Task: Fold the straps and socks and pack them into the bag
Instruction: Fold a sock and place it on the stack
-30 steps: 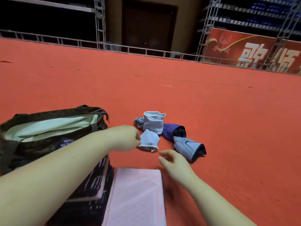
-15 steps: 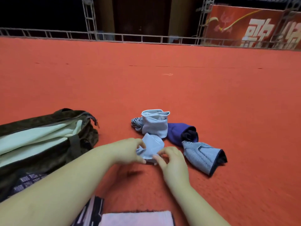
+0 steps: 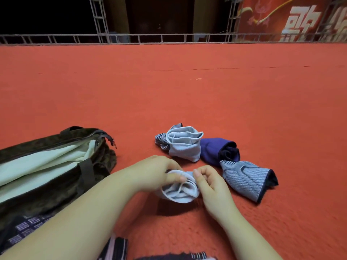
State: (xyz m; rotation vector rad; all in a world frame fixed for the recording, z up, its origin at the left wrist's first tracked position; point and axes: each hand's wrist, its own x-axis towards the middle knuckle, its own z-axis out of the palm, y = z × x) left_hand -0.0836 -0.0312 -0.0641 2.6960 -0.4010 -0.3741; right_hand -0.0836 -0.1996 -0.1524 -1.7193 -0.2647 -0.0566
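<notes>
1. Pale blue knit fills the gap between both hands: a light blue sock (image 3: 179,190), bunched into a rounded bundle with its white-edged cuff turned toward the camera, is lifted just off the red carpet (image 3: 187,102) at about 6 o'clock of the view's centre, its shadow lying directly beneath.
2. The left hand (image 3: 155,172) grips the bundle's upper left side, thumb pressed across the cuff rim; the right hand (image 3: 209,182) has its fingers curled against the right side and pinches the fabric there. Holding it from both sides likely keeps the layers from springing apart while the fold is tightened.
3. Raising it off the carpet seems to let the fingers work round the cuff, and it is already partway toward the bag.
4. The brown bag (image 3: 56,171) lies at 9 o'clock from the hands, zipper open, pale lining (image 3: 47,164) showing, so its mouth is ready to receive the bundle.
5. Three other bundles wait together at 1 to 3 o'clock from the hands: a second light blue sock bundle (image 3: 185,146) over a striped piece, a purple sock roll (image 3: 218,150) touching it, and a blue striped sock (image 3: 247,179) folded with a dark edge, nearest the right hand. They look already folded and kept close for packing.
6. Patterned dark fabric (image 3: 26,229) shows at the lower left beside the bag; what it is cannot be told.
</notes>
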